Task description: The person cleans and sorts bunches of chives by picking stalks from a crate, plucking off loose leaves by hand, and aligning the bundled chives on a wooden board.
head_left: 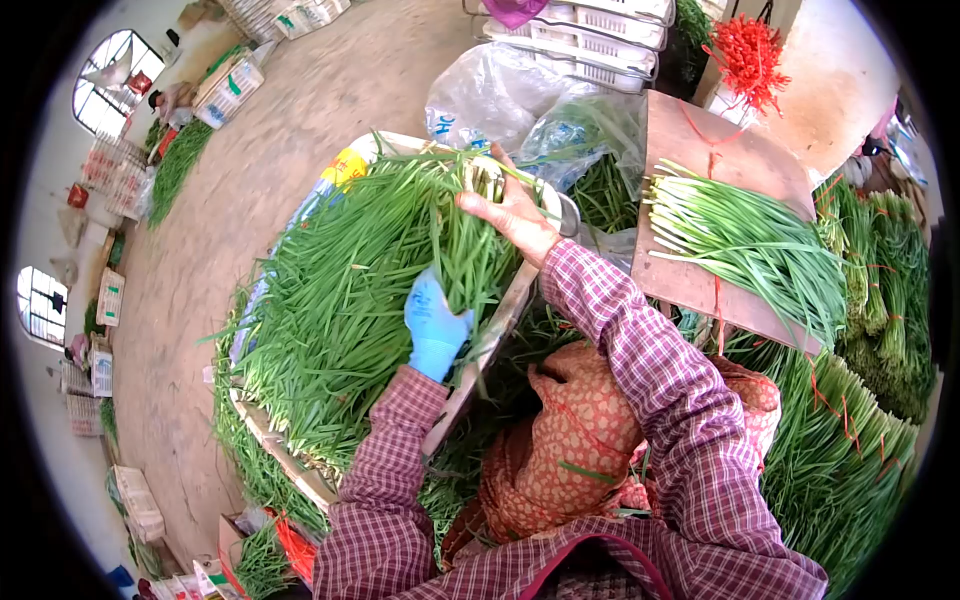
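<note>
A large heap of green garlic chives (340, 270) fills a shallow crate (505, 325) in front of me. My right hand (515, 212), bare, has its thumb and fingers around the pale stem ends of a bunch of chives at the crate's far right corner. Lower down, my left hand (437, 322) wears a blue glove. It lies on the leaves with its thumb apart from the fingers; the fingertips are partly lost among the greens. To the right, a loose bunch of chives (745, 240) rests on a reddish-brown board (680, 130).
Red ties (748, 65) hang above the board. Tied chive bundles (880, 290) are piled at the far right. Clear plastic bags (500, 95) and stacked white crates (590, 40) stand behind the crate. A patterned cloth (570, 430) covers my lap. Another person (175, 98) is far left.
</note>
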Demonstrator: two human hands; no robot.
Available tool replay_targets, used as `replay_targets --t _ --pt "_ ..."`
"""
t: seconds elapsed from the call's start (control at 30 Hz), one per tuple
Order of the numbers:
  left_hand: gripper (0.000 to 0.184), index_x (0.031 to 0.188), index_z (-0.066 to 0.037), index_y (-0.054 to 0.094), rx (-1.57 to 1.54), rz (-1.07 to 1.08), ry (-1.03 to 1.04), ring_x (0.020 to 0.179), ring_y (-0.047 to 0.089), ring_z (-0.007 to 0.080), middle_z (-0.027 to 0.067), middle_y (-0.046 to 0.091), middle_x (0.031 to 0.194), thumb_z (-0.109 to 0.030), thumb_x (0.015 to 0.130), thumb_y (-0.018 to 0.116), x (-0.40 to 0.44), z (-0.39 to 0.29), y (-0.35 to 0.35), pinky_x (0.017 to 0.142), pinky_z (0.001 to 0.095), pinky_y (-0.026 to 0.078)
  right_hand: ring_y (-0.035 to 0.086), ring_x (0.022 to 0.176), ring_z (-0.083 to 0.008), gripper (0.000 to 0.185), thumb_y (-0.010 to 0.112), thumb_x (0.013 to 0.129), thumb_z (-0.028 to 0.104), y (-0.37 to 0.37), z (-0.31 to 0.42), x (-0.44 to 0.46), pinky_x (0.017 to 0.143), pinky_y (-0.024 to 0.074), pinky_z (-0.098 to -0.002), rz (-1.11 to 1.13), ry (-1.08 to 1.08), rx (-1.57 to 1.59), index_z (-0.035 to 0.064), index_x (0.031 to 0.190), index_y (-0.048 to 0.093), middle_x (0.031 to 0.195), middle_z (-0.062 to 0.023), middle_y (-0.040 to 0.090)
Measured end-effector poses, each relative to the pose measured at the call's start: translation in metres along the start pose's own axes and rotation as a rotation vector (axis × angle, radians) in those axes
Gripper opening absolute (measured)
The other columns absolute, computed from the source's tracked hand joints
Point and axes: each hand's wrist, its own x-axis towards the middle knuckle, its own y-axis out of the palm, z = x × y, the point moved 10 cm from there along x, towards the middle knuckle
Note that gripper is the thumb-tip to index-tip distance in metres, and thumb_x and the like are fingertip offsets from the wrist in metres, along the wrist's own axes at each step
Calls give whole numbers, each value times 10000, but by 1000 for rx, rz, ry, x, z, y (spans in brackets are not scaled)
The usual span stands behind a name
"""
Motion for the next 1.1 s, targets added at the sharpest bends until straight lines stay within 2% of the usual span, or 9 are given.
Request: replay_targets --t 0.1,0.27,0.37,0.5,0.6,0.7,0.77,0.93,1.1 --pt "895 1334 58 367 328 106 -24 1163 461 374 242 471 1248 -261 614 791 -10 -4 19 985 428 384 431 1269 -209 1156 821 715 240 -4 -17 3 1086 310 -324 -55 84 58 12 1488 -8 1353 -135 474" --pt "880 1329 28 377 285 215 206 1134 465 364 217 474 1221 -383 661 775 -13 -20 -2 957 456 390 616 938 -138 544 748 756 82 -13 -22 -9 834 512 -284 -146 141 231 78 1264 552 1106 -63 641" --pt "880 1358 -26 440 -270 450 67 1157 527 317 209 515 1273 -436 669 804 -2 -19 -46 995 437 409 605 949 -121 538 734 764 59 -12 -15 -13 841 506 -274 -83 66 152 71 1267 545 1097 -48 643" --pt "994 1374 17 387 -185 147 128 1243 466 318 216 461 1333 -420 611 850 26 -22 -100 1046 416 378 568 1012 -89 500 713 784 37 27 27 -31 910 461 -253 60 -135 67 59 1257 550 1146 -16 610" --pt "1067 1372 28 357 -314 228 208 1264 431 331 224 433 1361 -450 566 866 35 -44 -65 1055 425 359 586 1023 -130 566 740 766 37 59 40 -36 921 490 -268 177 -148 70 60 1282 508 1140 -59 610" --pt "850 1366 -26 390 -452 545 -149 1224 481 303 188 440 1369 -277 672 811 25 -25 -19 1006 416 420 498 1196 -220 850 823 694 132 75 44 -43 1002 445 -324 198 -221 -82 94 1401 352 1305 -149 481" --pt "828 1405 -42 325 -534 314 -44 1230 478 290 169 432 1379 -181 710 753 17 4 -3 1022 411 412 426 1268 -223 907 846 661 155 81 55 -53 1052 386 -334 163 -309 -284 102 1413 340 1315 -149 478" --pt "1005 1436 6 215 -398 258 14 1297 403 283 186 392 1400 -210 658 811 3 -13 -35 1085 418 328 550 1097 -119 587 748 737 47 94 41 -57 965 454 -279 181 -188 -329 63 1277 516 1222 -94 577" --pt "1235 1457 21 180 -608 466 40 1320 382 278 210 375 1428 -291 511 910 -7 -25 -40 1110 377 289 626 973 -133 427 701 757 15 78 103 -66 842 530 -257 77 -302 183 11 1165 574 1160 -71 613"
